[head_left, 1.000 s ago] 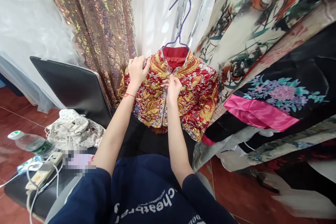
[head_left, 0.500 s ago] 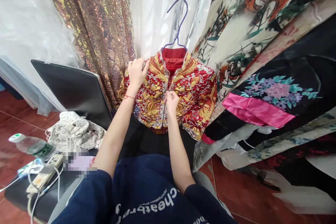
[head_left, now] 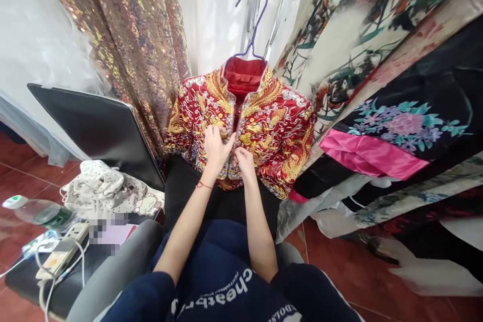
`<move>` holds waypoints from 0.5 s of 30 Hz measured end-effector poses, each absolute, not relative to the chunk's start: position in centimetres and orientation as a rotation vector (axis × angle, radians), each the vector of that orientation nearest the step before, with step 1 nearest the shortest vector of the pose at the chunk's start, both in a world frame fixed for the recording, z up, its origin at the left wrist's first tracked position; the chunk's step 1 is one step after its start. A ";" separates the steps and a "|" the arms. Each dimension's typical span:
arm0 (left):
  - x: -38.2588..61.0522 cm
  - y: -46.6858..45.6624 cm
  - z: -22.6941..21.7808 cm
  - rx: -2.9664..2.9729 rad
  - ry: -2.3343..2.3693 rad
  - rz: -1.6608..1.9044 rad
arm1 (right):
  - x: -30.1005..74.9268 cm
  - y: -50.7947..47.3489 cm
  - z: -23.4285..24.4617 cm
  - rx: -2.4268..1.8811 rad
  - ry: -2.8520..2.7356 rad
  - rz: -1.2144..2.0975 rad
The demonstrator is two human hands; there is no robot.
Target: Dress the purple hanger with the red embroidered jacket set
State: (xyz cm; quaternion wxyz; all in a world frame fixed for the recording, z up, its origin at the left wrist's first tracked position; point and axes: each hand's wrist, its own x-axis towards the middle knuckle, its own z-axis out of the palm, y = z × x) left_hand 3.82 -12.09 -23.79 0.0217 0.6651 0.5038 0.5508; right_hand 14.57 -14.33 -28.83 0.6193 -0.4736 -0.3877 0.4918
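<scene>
A red jacket point(head_left: 275, 126) with gold and silver embroidery hangs on a purple wire hanger point(head_left: 254, 25), its lower part against a black surface. Its collar stands apart at the top, showing the red lining. My left hand point(head_left: 217, 147) lies on the left front panel beside the centre opening, fingers stretched, thumb pointing toward the front edge. Just right of it, my right hand point(head_left: 244, 162) is closed in a pinch at the front edge, lower down the opening. The fingertips cover whatever the pinch holds besides the jacket's edge.
Left stands a black chair point(head_left: 94, 131); a white dotted cloth point(head_left: 101, 188), plastic bottle point(head_left: 41, 211) and power strip point(head_left: 66, 249) with cables lie nearby. Gold sequined fabric point(head_left: 124, 20) hangs behind. Black fabric with flowers point(head_left: 411, 121) and a pink band point(head_left: 370, 156) hangs at right.
My left hand has moved from the jacket's shoulder down and right to the centre opening. My right hand stays pinched at the front edge, slightly lower. The view has shifted a little.
</scene>
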 end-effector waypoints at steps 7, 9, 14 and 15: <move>4.2 -12.9 -28.8 1.703 1.774 1.330 | 14.9 -14.2 -29.9 -1.135 -0.893 1.247; 4.1 -12.9 -29.2 1.743 1.805 1.250 | 14.9 -13.9 -30.5 -1.156 -0.866 1.271; 4.3 -12.6 -31.2 1.733 1.846 0.972 | 14.7 -13.2 -32.5 -1.222 -0.794 1.317; 4.3 -12.6 -31.7 1.719 1.849 0.935 | 14.7 -13.1 -33.0 -1.237 -0.783 1.330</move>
